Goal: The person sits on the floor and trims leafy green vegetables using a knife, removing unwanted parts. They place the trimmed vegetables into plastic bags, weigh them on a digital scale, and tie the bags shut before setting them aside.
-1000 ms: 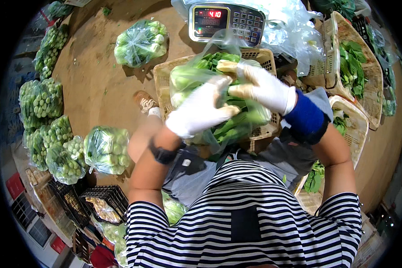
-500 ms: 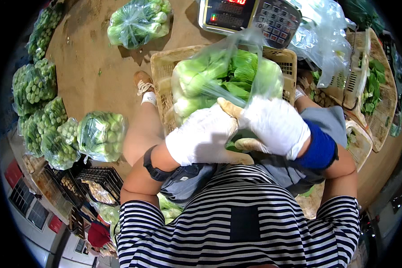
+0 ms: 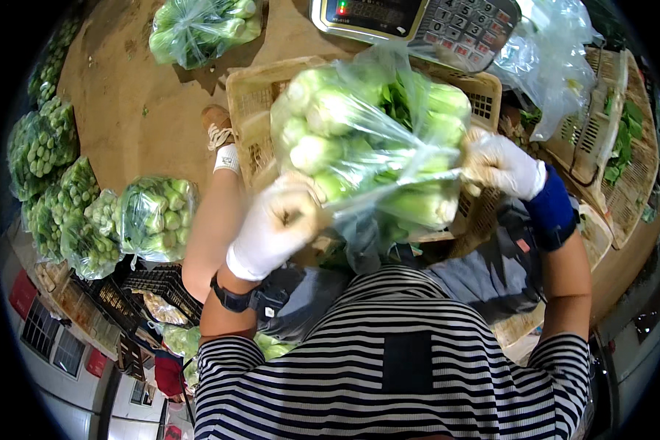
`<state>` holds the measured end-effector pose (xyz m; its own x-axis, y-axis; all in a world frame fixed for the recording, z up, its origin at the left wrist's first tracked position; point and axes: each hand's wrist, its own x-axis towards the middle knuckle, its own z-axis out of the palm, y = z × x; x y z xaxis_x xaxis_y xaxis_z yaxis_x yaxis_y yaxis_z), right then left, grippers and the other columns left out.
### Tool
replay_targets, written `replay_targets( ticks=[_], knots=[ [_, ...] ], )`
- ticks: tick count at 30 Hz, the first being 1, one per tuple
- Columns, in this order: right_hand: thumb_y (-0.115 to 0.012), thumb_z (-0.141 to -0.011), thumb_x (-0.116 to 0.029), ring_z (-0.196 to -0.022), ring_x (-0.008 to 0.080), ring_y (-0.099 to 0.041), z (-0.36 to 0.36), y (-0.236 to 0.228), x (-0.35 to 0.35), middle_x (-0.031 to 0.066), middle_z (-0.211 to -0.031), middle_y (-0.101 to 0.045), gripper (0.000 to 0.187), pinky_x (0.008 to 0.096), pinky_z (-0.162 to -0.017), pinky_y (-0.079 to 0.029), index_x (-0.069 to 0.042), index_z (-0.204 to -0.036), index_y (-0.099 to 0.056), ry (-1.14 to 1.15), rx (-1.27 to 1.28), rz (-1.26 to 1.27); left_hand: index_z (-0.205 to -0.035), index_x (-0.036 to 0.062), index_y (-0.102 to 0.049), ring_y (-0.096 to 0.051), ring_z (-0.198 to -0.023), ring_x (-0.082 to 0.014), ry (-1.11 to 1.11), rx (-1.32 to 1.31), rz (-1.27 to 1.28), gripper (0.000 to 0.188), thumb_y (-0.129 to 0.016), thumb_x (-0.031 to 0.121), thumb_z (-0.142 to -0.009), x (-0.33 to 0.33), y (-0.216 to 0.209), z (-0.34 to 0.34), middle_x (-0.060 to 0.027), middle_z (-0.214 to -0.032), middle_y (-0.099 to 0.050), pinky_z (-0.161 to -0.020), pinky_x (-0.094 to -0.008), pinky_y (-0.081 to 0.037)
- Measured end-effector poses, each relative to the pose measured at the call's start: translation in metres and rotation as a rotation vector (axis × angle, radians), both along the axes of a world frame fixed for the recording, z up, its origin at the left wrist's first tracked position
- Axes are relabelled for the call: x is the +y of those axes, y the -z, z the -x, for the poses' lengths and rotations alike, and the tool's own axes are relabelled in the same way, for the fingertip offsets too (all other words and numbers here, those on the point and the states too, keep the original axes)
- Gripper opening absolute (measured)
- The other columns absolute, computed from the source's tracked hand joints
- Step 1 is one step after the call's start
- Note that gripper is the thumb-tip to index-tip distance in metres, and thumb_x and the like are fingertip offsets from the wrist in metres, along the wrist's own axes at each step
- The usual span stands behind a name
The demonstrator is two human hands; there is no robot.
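A clear plastic bag (image 3: 411,158) full of pale green, leafy-stemmed vegetables (image 3: 326,110) sits tilted over a beige plastic crate (image 3: 253,143) between my knees. My left hand (image 3: 282,220), in a white glove, is closed on the bag's plastic at its near left. At the right side my gloved right hand (image 3: 502,165) grips another part of the same plastic. Between the two fists a twisted strip of the plastic is stretched tight across the bag. The exact fold inside each fist is hidden.
A digital scale (image 3: 418,26) with a keypad stands beyond the crate. Loose plastic bags (image 3: 557,66) lie to its right, near another crate (image 3: 587,125) with leaves. Filled vegetable bags (image 3: 158,220) stand on the floor at left; another (image 3: 205,29) lies at the far left.
My hands, close together before, have moved apart to left and right, pulling the plastic taut. The bag of vegetables appears raised and tipped more.
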<state>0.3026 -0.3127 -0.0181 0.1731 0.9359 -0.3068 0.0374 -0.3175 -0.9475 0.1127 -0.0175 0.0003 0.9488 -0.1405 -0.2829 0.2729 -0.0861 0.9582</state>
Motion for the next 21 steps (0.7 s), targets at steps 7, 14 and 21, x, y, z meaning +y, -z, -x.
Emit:
replay_targets(
  ticks=[7, 14, 21],
  knots=[
    [-0.052, -0.088, -0.021, -0.078, 0.0165, -0.057, 0.047, -0.043, 0.029, 0.0049, -0.072, -0.062, 0.023, 0.0287, -0.082, -0.041, -0.002, -0.084, -0.065, 0.277, 0.150, -0.066, -0.098, -0.0053, -0.059, -0.053, -0.071, -0.0089, -0.354, 0.241, 0.713, 0.025, -0.053, 0.015, -0.085, -0.019, -0.012, -0.009, -0.0074, -0.085, -0.061, -0.065, -0.0199, -0.041],
    [-0.051, -0.089, -0.017, -0.082, 0.0070, -0.057, 0.098, -0.031, 0.060, 0.0048, -0.098, -0.061, 0.039, 0.0144, -0.050, -0.045, -0.001, -0.124, -0.042, 0.568, 0.803, 0.053, -0.128, 0.0015, -0.047, -0.051, -0.115, -0.0209, 0.032, -0.316, 0.162, 0.049, -0.054, 0.008, -0.080, -0.037, -0.008, -0.026, -0.0104, -0.126, -0.053, -0.099, -0.0335, -0.037],
    [-0.055, -0.088, -0.017, -0.070, 0.0099, -0.059, 0.098, -0.027, 0.059, 0.0065, -0.090, -0.062, 0.031, 0.0157, -0.046, -0.044, -0.001, -0.114, -0.047, 0.487, 0.600, 0.206, -0.127, 0.0038, -0.047, -0.048, -0.116, -0.0247, 0.218, -0.197, 0.229, 0.057, -0.054, 0.002, -0.071, -0.039, -0.002, -0.031, -0.0144, -0.126, -0.051, -0.099, -0.0341, -0.036]
  ],
)
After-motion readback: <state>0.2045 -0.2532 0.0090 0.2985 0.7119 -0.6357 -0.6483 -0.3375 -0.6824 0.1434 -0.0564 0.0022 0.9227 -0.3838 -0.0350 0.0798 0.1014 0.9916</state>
